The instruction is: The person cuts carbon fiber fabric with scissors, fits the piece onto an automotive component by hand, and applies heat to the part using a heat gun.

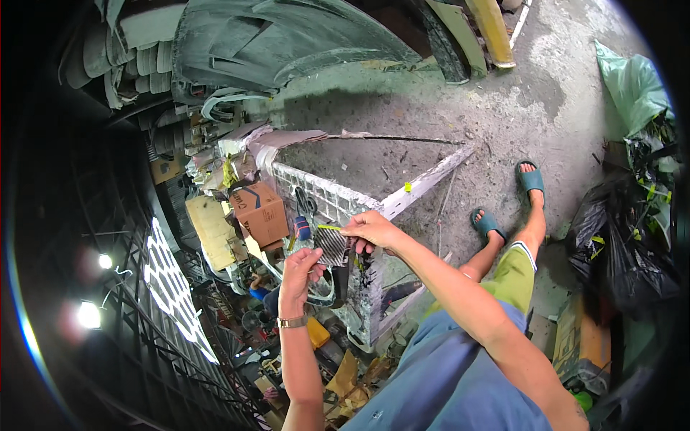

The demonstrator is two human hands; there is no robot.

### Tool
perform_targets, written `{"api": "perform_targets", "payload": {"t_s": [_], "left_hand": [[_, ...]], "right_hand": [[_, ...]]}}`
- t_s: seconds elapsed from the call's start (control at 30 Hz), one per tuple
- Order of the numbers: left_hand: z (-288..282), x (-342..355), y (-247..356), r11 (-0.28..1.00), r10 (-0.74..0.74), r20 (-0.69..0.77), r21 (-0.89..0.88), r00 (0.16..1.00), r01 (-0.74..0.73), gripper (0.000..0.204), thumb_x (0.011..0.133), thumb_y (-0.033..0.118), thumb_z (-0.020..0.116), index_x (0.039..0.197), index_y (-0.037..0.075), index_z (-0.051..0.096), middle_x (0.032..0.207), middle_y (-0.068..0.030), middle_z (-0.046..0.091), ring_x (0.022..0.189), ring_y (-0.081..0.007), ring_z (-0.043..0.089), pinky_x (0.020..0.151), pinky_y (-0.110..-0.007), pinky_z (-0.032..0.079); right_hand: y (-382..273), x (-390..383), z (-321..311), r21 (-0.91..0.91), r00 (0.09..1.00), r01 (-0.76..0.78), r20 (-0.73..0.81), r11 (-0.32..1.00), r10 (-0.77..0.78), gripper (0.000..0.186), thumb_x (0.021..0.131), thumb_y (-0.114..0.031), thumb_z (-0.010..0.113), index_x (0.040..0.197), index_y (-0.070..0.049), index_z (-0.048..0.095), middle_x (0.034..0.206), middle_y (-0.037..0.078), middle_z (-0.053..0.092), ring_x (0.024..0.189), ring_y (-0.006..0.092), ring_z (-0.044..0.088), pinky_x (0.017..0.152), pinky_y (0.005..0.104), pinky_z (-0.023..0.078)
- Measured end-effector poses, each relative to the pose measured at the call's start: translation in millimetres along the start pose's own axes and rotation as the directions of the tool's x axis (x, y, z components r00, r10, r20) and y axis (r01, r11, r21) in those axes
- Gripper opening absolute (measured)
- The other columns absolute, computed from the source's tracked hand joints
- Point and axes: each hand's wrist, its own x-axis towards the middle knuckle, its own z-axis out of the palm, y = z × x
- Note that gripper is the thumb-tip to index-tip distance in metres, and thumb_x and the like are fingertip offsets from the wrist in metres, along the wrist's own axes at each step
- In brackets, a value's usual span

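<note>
Head view, read left to right, with clock directions from the middle of the picture. With left hand [300, 269], between seven and eight, pinching narrowly near the left edge of a patterned sheet [333, 249]. Sheet itself just off the middle toward seven, in front of a corner of the white frame [435, 174]; cannot tell whether touching it. With right hand [370, 231], toward four, likewise in a narrow finger grip, at the sheet's upper right. Along the upper edge, a thin yellow strip [328, 228].

Judged partway: already taken up in both hands, seemingly with strip in place along one edge; not yet let go or set down. Cannot tell whether stuck fast or merely laid there.

Counted from the left: two bright lamps [89, 314] around nine; one cardboard box [260, 215] at nine; one blue-and-red object [302, 228] between eight and nine; one pair of scissors [305, 201] between nine and ten; one sheet; one strip; two hands; one yellow tab [407, 187] on the frame at two; two green sandals [532, 178] near three; at least one black bag [611, 248] at three; one pale green bag [629, 82] at two. Too cluttered to count: scraps [345, 377] toward six.
</note>
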Motion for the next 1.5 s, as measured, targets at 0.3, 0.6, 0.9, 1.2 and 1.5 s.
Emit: {"api": "perform_targets", "payload": {"t_s": [0.3,0.6,0.9,1.2,1.5], "left_hand": [[7,-6,-9,0.991,0.129,-0.061,0.031,0.99,-0.127,0.016,0.088,0.019,0.067,0.08,0.009,0.057,0.065,-0.0033,0.064,0.048,-0.0052,0.054,0.043,-0.017,0.038],[3,-13,-43,0.983,0.183,-0.093,0.031,0.979,-0.181,0.018,0.089,0.019,0.065,0.078,0.009,0.054,0.063,-0.0041,0.062,0.048,-0.0069,0.054,0.042,-0.019,0.037],[7,-22,-40,0.984,0.175,-0.111,0.05,0.978,-0.17,0.019,0.089,0.019,0.065,0.077,0.009,0.054,0.064,-0.0044,0.063,0.049,-0.0073,0.054,0.042,-0.018,0.037],[13,-22,-46,0.981,0.181,-0.138,0.097,0.974,-0.168,0.018,0.089,0.018,0.065,0.077,0.008,0.056,0.066,-0.0058,0.064,0.051,-0.0081,0.058,0.042,-0.018,0.038],[20,-23,-41,0.98,0.18,-0.161,0.108,0.97,-0.164,0.019,0.089,0.019,0.065,0.077,0.008,0.056,0.066,-0.0061,0.065,0.052,-0.0084,0.058,0.042,-0.018,0.038]], "right_hand": [[4,14,-5,-0.041,0.978,0.182,0.111,0.982,-0.177,0.027,0.084,-0.026,0.07,0.088,0.0,0.065,0.074,0.007,0.065,0.052,0.0131,0.063,0.038,0.0229,0.041],[37,16,0,-0.049,0.974,0.208,0.102,0.977,-0.202,0.026,0.085,-0.027,0.07,0.085,-0.001,0.065,0.073,0.006,0.066,0.05,0.0109,0.061,0.037,0.0226,0.042],[35,22,-2,-0.056,0.976,0.203,0.091,0.978,-0.197,0.028,0.084,-0.028,0.07,0.081,-0.001,0.064,0.065,0.006,0.063,0.048,0.0104,0.059,0.037,0.0232,0.042],[42,22,-3,-0.074,0.97,0.232,0.092,0.97,-0.225,0.027,0.084,-0.027,0.07,0.083,-0.001,0.065,0.063,0.006,0.063,0.046,0.0107,0.058,0.037,0.0231,0.042],[44,25,-3,-0.03,0.963,0.253,0.1,0.967,-0.249,0.025,0.083,-0.025,0.07,0.084,0.0,0.065,0.062,0.006,0.062,0.045,0.0114,0.057,0.036,0.0243,0.042]]}}
